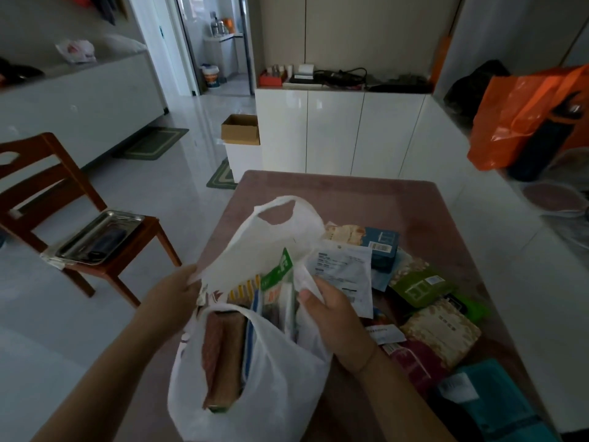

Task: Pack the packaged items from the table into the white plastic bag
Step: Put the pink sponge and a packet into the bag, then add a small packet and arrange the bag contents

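Observation:
The white plastic bag (274, 371) stands open on the pink table (366, 199), held up at its mouth. My left hand (172, 298) pinches the bag's left edge. My right hand (334, 317) grips the right edge. Inside the bag stand a brown packet (220, 355), a green-topped packet (280, 275) and a pack with yellow sticks. On the table right of the bag lie a white pouch (347, 272), a blue box (382, 247), a green pouch (420, 285), a beige patterned packet (443, 330), a maroon packet (414, 362) and a teal packet (497, 400).
A wooden chair (47, 186) with a metal tray (102, 237) stands left of the table. White cabinets (334, 129) are behind the table, a cardboard box (240, 129) beside them. An orange bag (522, 116) sits on the right counter.

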